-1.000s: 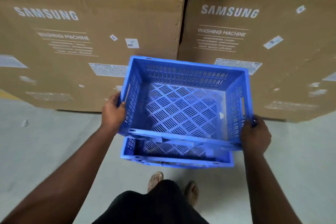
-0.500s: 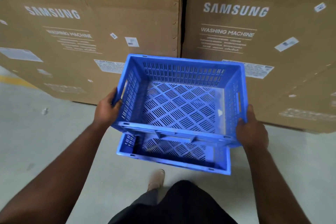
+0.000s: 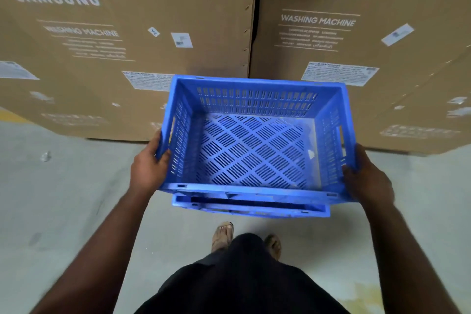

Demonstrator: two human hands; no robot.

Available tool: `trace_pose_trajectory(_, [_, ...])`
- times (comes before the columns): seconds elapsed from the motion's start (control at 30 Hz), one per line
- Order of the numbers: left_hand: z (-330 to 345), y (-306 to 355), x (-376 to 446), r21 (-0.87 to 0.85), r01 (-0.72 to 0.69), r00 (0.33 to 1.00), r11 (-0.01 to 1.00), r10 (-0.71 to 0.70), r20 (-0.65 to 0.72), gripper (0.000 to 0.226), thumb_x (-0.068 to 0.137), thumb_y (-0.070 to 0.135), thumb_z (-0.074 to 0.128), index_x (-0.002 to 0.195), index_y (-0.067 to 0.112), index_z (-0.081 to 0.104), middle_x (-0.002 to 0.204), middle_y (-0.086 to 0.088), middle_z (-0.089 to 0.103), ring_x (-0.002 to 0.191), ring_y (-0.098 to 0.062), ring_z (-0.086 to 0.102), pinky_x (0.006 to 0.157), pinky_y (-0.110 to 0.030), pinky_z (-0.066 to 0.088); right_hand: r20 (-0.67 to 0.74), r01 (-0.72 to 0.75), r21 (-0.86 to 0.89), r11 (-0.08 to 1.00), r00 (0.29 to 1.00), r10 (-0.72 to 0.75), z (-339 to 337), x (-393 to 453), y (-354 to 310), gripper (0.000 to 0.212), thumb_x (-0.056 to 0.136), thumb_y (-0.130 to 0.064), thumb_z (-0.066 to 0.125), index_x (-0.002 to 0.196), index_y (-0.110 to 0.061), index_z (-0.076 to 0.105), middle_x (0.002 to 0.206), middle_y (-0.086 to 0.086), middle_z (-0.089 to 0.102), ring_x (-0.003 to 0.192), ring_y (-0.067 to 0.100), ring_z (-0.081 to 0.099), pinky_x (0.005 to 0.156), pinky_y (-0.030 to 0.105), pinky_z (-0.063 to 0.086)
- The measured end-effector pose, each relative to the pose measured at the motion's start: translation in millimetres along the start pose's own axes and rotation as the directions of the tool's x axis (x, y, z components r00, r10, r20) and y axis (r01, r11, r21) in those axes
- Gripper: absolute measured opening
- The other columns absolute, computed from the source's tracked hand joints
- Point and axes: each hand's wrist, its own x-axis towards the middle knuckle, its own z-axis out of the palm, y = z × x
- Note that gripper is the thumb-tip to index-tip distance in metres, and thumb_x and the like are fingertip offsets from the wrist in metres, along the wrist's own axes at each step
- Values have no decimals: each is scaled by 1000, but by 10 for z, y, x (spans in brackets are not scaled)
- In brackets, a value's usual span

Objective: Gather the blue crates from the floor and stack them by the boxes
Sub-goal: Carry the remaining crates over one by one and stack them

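I hold an empty blue slotted crate (image 3: 254, 150) in front of me, just above a second blue crate (image 3: 251, 208) whose near rim shows beneath it. My left hand (image 3: 147, 171) grips the upper crate's left wall near its handle slot. My right hand (image 3: 367, 178) grips the right wall near the front corner. The lower crate stands on the floor in front of two large cardboard boxes; most of it is hidden by the upper crate.
Two tall cardboard washing-machine boxes, the left box (image 3: 127, 46) and the right box (image 3: 356, 33), stand side by side right behind the crates. Grey concrete floor (image 3: 63, 199) spreads around. My feet (image 3: 224, 234) stand just behind the lower crate.
The upper crate has come down and forward over the lower one, so less of the lower crate shows. Both hands keep their grip on its sides.
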Motion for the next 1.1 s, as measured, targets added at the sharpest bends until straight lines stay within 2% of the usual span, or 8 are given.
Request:
trace_pose_trajectory(0.07, [-35, 8, -96, 35, -7, 1000, 999, 7, 8, 62, 98, 27, 62, 156, 34, 39, 140, -8, 63, 123, -36, 61, 97, -44, 48, -14, -27, -3, 1000, 1000, 27, 31, -121, 49, 67, 97, -38, 52, 156, -44, 21, 130, 22, 65, 111, 46, 63, 91, 47, 48])
trace_pose_trajectory(0.33, [-88, -118, -265, 20, -20, 999, 1000, 19, 43, 62, 98, 26, 62, 156, 34, 39, 142, -7, 62, 122, -36, 62, 94, -42, 49, -22, -70, 14, 997, 997, 70, 135, -348, 200, 67, 96, -38, 54, 154, -48, 23, 127, 17, 67, 107, 44, 64, 87, 46, 49])
trace_pose_trajectory(0.53, [-69, 67, -224, 29, -5, 1000, 1000, 5, 4, 60, 98, 26, 60, 155, 33, 41, 139, -9, 64, 122, -36, 61, 97, -42, 48, -46, -37, -55, 998, 998, 34, 181, -292, 176, 68, 101, -40, 45, 158, -44, 9, 113, 29, 67, 97, 46, 66, 76, 43, 43])
trace_pose_trajectory(0.63, [-50, 54, -233, 21, -6, 1000, 1000, 7, -13, 60, 97, 27, 62, 154, 32, 43, 141, -6, 63, 125, -33, 61, 101, -41, 47, -37, -35, -20, 999, 999, 35, 221, -332, 206, 68, 102, -39, 41, 157, -47, 2, 108, 29, 67, 95, 45, 66, 73, 41, 39])
trace_pose_trajectory(0.8, [-3, 63, -263, 48, -14, 999, 999, 16, -44, 59, 97, 24, 62, 153, 26, 44, 143, -9, 61, 127, -33, 60, 104, -41, 46, -55, -7, 66, 998, 998, 11, 234, -333, 230, 66, 103, -35, 39, 158, -47, 4, 109, 27, 67, 96, 44, 64, 74, 41, 38])
trace_pose_trajectory(0.97, [-7, 46, -360, 79, -2, 998, 997, 7, -66, 56, 95, 25, 61, 149, 23, 48, 138, -12, 65, 121, -36, 63, 102, -44, 49, -63, 57, 80, 995, 997, -53, 197, -303, 245, 66, 103, -33, 41, 159, -42, 9, 115, 27, 66, 102, 44, 64, 81, 42, 44])
trace_pose_trajectory(1.03, [-5, 87, -405, 159, -61, 991, 985, 79, -109, 50, 93, 27, 56, 142, 18, 51, 133, -12, 65, 118, -38, 62, 96, -46, 50, -80, 66, 97, 993, 995, -58, 196, -339, 259, 66, 102, -32, 42, 159, -41, 10, 117, 26, 66, 104, 44, 64, 84, 43, 46])
trace_pose_trajectory(1.1, [27, 138, -474, 235, -124, 980, 964, 156, -124, 53, 93, 24, 52, 145, 15, 47, 143, -10, 55, 125, -37, 57, 97, -48, 48, -100, 85, 126, 988, 992, -72, 201, -380, 283, 65, 103, -32, 42, 160, -39, 12, 120, 27, 65, 106, 45, 63, 87, 44, 47])
